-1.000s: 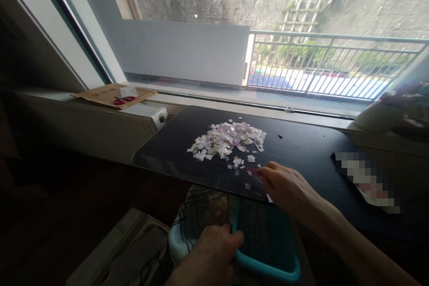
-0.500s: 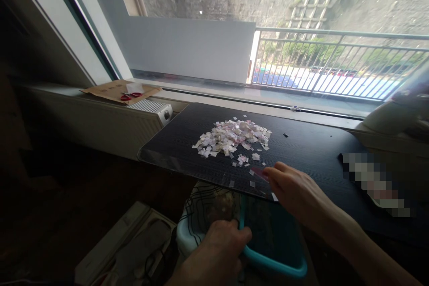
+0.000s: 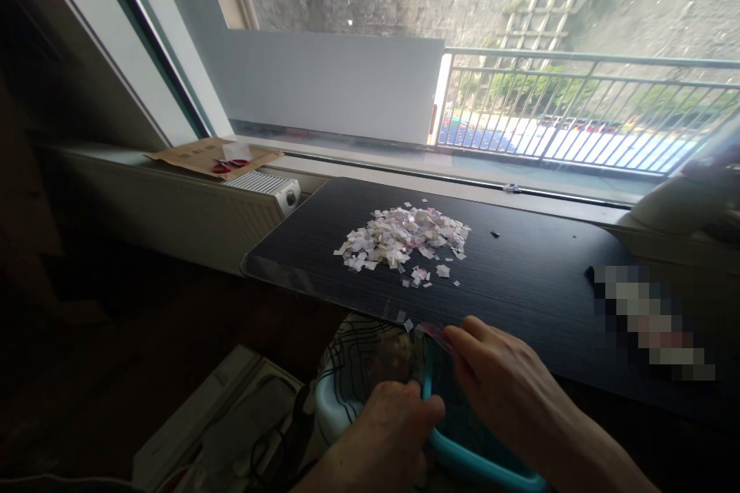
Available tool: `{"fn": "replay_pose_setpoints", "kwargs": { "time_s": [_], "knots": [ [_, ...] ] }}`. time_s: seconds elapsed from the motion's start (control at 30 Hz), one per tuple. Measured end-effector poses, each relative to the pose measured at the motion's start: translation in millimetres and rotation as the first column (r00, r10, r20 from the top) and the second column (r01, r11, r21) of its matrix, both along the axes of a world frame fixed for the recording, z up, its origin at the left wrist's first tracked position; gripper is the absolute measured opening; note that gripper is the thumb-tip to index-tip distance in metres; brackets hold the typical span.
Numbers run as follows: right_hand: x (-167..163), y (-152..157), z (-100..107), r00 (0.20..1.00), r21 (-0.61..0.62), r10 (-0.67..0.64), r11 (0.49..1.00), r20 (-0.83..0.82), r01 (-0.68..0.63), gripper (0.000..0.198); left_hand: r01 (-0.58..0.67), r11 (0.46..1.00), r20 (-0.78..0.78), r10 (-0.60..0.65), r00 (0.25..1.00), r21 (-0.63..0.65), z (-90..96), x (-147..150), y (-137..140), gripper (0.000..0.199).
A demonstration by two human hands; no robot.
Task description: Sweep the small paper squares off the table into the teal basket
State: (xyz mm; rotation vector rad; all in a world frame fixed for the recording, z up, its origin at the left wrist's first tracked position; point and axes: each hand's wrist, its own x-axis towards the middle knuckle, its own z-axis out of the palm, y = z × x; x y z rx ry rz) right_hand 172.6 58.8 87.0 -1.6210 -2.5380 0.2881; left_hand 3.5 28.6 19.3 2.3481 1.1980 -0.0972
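A pile of small pale paper scraps [image 3: 400, 237] lies on the dark table [image 3: 520, 269]. At the table's front edge my right hand [image 3: 502, 381] is closed on a thin, pinkish, see-through flat piece [image 3: 432, 334]. Its tip touches or nearly touches a few loose scraps [image 3: 408, 325] near the edge. Below, my left hand [image 3: 385, 425] is closed around the rim of a turquoise bin [image 3: 479, 461], held under the table edge. My hands and arms hide part of the bin, and its inside is dark.
Red-handled scissors [image 3: 230, 166] rest on a brown paper envelope [image 3: 200, 156] above the radiator [image 3: 231, 216]. A blurred-out object [image 3: 653, 320] lies at the table's right. Under the table, a striped cloth or bag [image 3: 352, 350] is beside the bin. Windows stand behind.
My right hand has moved toward me and left with the flat piece, down to the table edge. Some scraps near the edge have shifted or gone from view. My left hand still grips the bin.
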Motion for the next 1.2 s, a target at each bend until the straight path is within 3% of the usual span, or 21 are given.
{"fn": "replay_pose_setpoints", "kwargs": {
  "time_s": [0.2,0.33,0.47,0.53,0.63,0.87,1.03,1.2],
  "knots": [
    [-18,14,1,1.000,0.040,-0.001,0.999,-0.020,0.001,0.022,-0.043,0.999,0.004,0.043,0.999,-0.008,2.7,-8,-2,0.022],
    [-24,7,1,0.991,-0.034,0.104,0.994,-0.078,-0.107,0.022,-0.070,0.997,0.015,0.070,0.997,0.029,-4.4,-14,-6,0.032],
    [9,1,4,0.993,0.005,0.058,0.998,-0.102,-0.058,0.023,-0.066,0.996,0.023,0.064,0.998,0.054,-8.8,-16,-7,0.025],
    [37,4,4,0.997,0.077,-0.037,0.996,-0.072,0.043,0.024,-0.051,0.998,0.030,0.050,0.998,0.045,-6.2,-16,-5,0.018],
    [69,3,0,0.996,0.067,-0.086,0.994,0.003,0.086,0.026,-0.043,0.999,0.033,0.042,0.999,0.022,2.5,-15,-2,0.014],
    [69,-27,-4,0.998,-0.019,-0.033,0.999,-0.049,0.032,0.029,-0.052,0.999,0.018,0.052,0.999,0.015,15.1,-14,0,0.011],
    [60,9,8,0.995,0.142,-0.088,0.986,0.040,0.081,0.028,-0.064,0.998,-0.005,0.064,0.998,0.010,8.7,-14,2,0.011],
    [50,59,8,0.990,0.197,-0.109,0.976,0.089,0.090,0.030,-0.071,0.997,-0.029,0.070,0.997,-0.029,3.4,-19,2,0.015]
  ]
}}
